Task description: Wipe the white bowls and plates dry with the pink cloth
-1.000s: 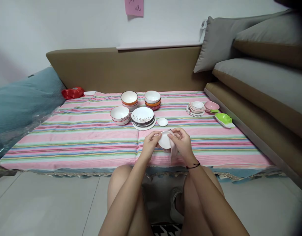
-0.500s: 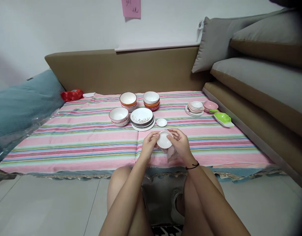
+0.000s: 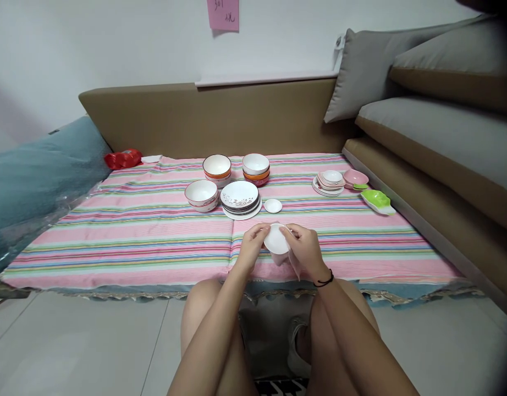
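A small white dish is held up between my two hands, over the front of the striped cloth. My left hand pinches its left rim. Against the right rim, my right hand grips the dish together with a pale pink cloth, which hangs below and behind it. A second small white dish lies just beyond my hands. To its left is a stack of plates, the top one with a floral pattern.
Stacked bowls and more bowls stand behind the plates, a red-rimmed bowl at their left. At right are small stacked dishes, a pink bowl and a green dish. Cushions rise along the right edge.
The dish in my hands has tilted and dropped slightly, and the pink cloth has shifted around its lower right side. The view has moved a little; the other dishes stay put.
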Tool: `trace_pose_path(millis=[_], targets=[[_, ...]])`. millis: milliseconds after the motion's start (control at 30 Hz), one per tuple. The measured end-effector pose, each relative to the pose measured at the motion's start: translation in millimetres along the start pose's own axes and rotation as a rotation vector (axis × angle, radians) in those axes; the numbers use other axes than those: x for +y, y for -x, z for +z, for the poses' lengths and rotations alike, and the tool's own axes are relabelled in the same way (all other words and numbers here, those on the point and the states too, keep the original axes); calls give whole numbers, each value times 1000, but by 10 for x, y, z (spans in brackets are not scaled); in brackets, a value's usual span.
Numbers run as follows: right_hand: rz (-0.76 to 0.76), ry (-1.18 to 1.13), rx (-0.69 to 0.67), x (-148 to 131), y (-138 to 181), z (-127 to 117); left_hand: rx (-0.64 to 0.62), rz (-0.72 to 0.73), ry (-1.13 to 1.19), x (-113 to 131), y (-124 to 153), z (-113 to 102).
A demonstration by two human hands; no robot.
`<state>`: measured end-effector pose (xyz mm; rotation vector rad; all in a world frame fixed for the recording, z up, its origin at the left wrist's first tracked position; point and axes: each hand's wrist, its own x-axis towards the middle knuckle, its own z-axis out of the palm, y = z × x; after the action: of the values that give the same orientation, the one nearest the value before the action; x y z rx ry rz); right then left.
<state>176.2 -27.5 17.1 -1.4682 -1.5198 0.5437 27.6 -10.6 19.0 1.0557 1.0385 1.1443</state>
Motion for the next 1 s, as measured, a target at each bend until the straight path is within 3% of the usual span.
trace_pose_path(millis=[133,467,700,867,1000], targets=[[-57,105,38,-17,9,-8,-10,-2,-8,11,7,3],[-228,-34,157,-21,-5,16,-82,-10,2,-36,-1,20],[-347,-112,242,-86,-6,-13,1,17,28,-41,-10,16],[-389,-156,23,-101,6,-31,36,8,54,-42,-25,5],[-263,-218,-39,-89,6,-20,39,5,58,-44,-30,8]])
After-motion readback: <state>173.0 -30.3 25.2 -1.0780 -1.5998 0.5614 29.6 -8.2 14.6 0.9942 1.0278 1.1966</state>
